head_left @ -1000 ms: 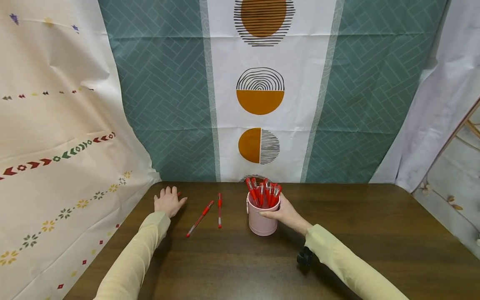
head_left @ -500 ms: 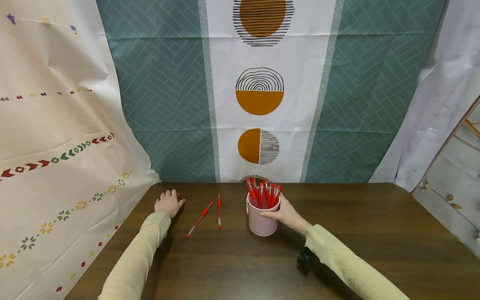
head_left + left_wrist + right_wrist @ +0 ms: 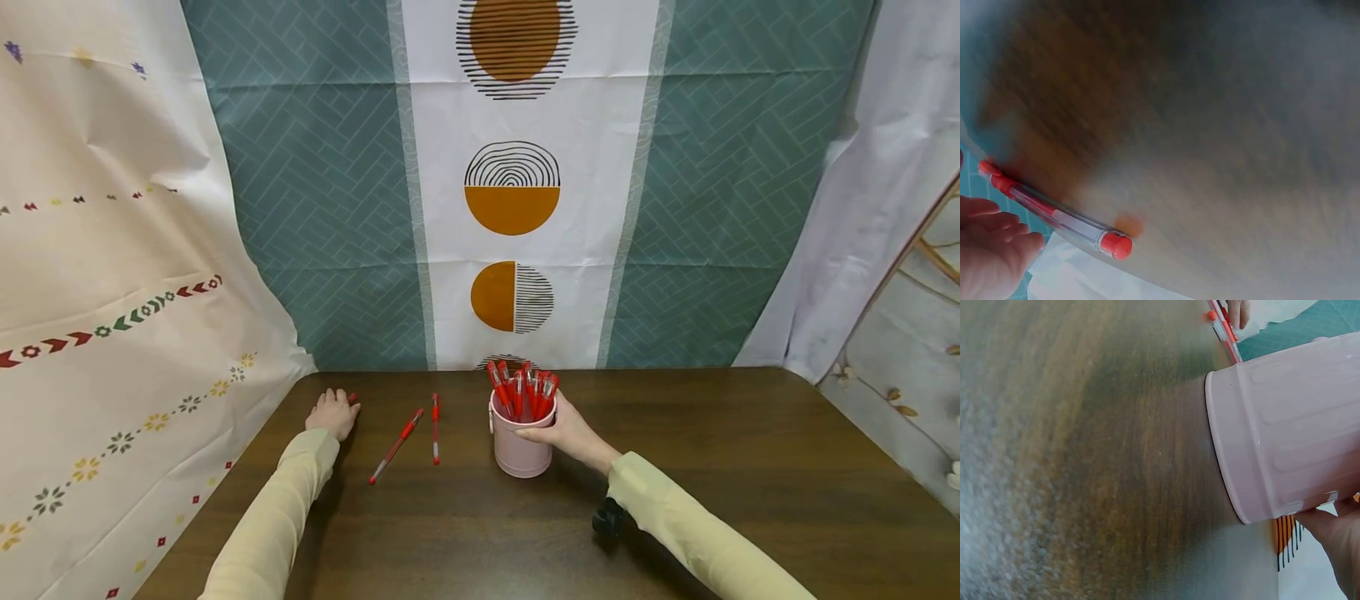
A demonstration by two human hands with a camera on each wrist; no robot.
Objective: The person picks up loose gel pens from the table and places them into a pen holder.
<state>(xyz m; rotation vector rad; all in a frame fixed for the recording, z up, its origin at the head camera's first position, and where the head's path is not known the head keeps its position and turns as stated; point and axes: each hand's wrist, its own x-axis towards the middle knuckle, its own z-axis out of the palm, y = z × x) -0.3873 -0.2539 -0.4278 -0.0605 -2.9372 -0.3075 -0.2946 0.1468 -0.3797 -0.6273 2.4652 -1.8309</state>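
Observation:
A pink bucket-shaped pen holder (image 3: 522, 456) stands upright on the table, full of several red pens (image 3: 520, 396). My right hand (image 3: 562, 429) grips its right side, the thumb round the front near the rim. In the right wrist view the holder (image 3: 1285, 431) fills the right side. My left hand (image 3: 332, 414) lies low at the table's back left, fingers bent a little. Under it, a red pen (image 3: 352, 399) shows only its tip. To its right lie two loose red pens, one slanted pen (image 3: 396, 447) and one straighter pen (image 3: 436, 429). In the left wrist view, a pen (image 3: 1054, 215) lies beside the fingers (image 3: 1007, 228).
Both hands work on a dark brown wooden table (image 3: 480, 542). A green and white patterned cloth (image 3: 330, 208) hangs right behind its back edge, and a cream cloth (image 3: 150, 333) borders the left side. A black wrist device (image 3: 608, 517) sits under the right sleeve.
The left hand's spread fingers and thumb have drawn together over the pen beneath it. The right hand keeps its grip on the pen holder. The head view has shifted slightly.

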